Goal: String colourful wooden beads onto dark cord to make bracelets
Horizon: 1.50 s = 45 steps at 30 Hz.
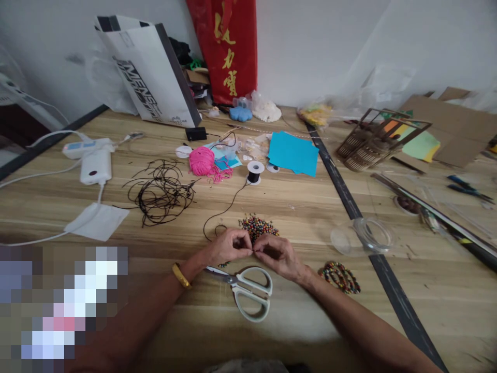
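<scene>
My left hand (233, 245) and my right hand (280, 256) meet fingertip to fingertip at the front edge of a pile of small multicoloured beads (258, 226). Both are closed in a pinch; what lies between the fingertips is too small to make out. Black cord runs from a white-flanged spool (254, 174) down towards my left hand. A few beads (224, 264) lie below that hand. White-handled scissors (232, 279) rest just under both hands. Strung bead loops (339, 277) lie to the right, near my right forearm.
A tangle of black cord (159, 194) and a white power strip (95, 160) are at left. Pink yarn (202, 161) and blue paper (294, 154) lie farther back. Clear tubing (373, 235), a woven basket (365, 147) and pliers (468, 187) are at right.
</scene>
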Each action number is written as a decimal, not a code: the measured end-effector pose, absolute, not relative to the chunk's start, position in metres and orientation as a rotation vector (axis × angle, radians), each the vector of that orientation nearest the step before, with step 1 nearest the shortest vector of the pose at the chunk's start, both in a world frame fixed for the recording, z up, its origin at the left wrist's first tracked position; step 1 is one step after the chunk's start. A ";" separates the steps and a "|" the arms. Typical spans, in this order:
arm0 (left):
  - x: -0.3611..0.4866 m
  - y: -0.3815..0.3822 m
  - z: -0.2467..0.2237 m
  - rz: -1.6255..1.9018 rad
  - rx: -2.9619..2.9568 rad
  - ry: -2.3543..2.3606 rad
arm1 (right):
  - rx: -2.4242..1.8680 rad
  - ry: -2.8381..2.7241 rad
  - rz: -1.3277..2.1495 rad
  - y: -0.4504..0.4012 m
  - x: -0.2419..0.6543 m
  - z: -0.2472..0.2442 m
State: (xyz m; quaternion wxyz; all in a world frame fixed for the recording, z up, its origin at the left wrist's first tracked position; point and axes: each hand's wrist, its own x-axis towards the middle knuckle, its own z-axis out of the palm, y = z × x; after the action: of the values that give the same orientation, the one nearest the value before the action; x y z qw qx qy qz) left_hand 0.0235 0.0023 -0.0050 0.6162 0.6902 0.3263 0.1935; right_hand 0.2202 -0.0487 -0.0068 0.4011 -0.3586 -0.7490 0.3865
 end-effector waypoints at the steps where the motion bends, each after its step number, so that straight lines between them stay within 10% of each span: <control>1: 0.024 0.002 -0.005 0.446 1.592 0.750 | -0.901 -1.900 0.975 -0.048 0.220 -0.006; 45: 0.020 0.008 -0.009 0.450 1.483 0.707 | -0.936 -1.895 0.983 -0.049 0.219 -0.006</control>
State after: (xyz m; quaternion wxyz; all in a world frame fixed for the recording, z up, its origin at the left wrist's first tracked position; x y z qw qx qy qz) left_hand 0.0200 0.0081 -0.0091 0.6586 0.6550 0.3124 0.1989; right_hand 0.2187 -0.0489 -0.0063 0.3945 -0.3690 -0.7470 0.3876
